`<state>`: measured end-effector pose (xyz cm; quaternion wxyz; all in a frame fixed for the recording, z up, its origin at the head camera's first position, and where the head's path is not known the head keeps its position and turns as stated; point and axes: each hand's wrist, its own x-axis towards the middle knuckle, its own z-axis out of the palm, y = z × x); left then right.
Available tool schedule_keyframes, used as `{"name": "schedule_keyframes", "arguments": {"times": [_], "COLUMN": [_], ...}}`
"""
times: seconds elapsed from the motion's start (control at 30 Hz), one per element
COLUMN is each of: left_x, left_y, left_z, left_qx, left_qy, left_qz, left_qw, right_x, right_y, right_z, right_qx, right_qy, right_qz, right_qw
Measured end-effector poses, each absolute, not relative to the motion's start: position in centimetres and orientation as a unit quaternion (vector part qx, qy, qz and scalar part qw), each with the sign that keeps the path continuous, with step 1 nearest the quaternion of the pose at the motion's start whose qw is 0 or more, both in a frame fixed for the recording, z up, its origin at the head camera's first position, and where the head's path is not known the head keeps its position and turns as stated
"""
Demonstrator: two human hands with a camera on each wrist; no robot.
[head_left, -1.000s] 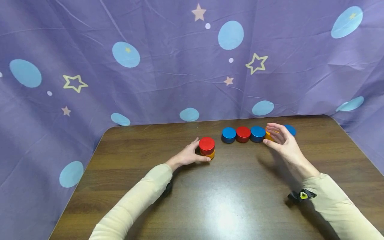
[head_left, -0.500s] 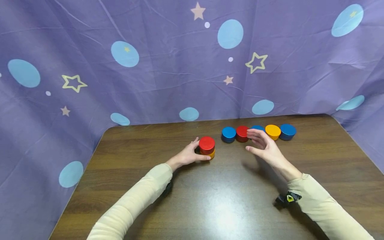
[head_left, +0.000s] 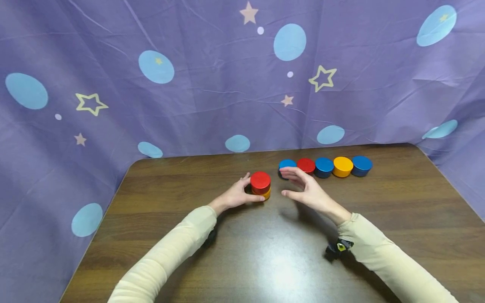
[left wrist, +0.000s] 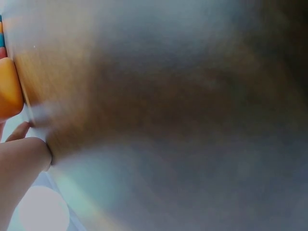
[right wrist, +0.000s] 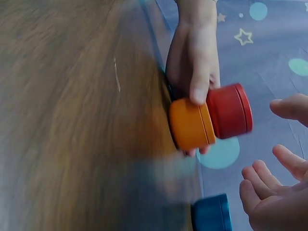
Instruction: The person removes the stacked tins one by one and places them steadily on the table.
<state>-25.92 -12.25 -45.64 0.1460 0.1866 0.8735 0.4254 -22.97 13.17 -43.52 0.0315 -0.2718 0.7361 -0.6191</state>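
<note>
Two small round lidded tins are stacked on the wooden table, a red tin [head_left: 260, 181] on top of an orange tin [right wrist: 188, 124]. My left hand [head_left: 236, 194] grips the orange tin from the left, its thumb along the near side and fingers behind; the right wrist view shows this grasp sideways. To the right of the stack, my right hand [head_left: 314, 194] holds nothing. Its fingers and thumb are spread apart in a loose curve facing the stack. In the head view it partly covers a blue tin [head_left: 286, 163]. The left wrist view catches only the orange tin and thumb at its edge.
Right of that blue tin, the row along the back of the table [head_left: 170, 185] continues with a red tin [head_left: 305, 163], another blue tin [head_left: 323, 167], an orange tin [head_left: 342, 167] and a blue tin [head_left: 361, 166]. A purple patterned cloth [head_left: 204, 63] hangs behind the table edge.
My right hand has moved left from beside the orange tin in the row to near the stack, uncovering the row's right end. The left hand stays on the stack.
</note>
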Motion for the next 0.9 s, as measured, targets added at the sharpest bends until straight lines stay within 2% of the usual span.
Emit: {"name": "schedule_keyframes", "arguments": {"times": [0.43,0.9], "left_x": [-26.1,-26.1], "left_y": [-12.4,-12.3], "left_z": [-45.8,-45.8], "left_qx": [0.175,0.177], "left_qy": [0.875,0.874], "left_qz": [0.423,0.427], "left_qw": [0.155,0.153], "right_x": [-23.7,-24.0], "right_y": [9.6,8.1], "right_z": [-44.0,-44.5], "right_qx": [-0.274,-0.24], "right_qy": [0.718,0.713], "right_qz": [-0.636,-0.654], "right_qw": [0.07,0.079]}}
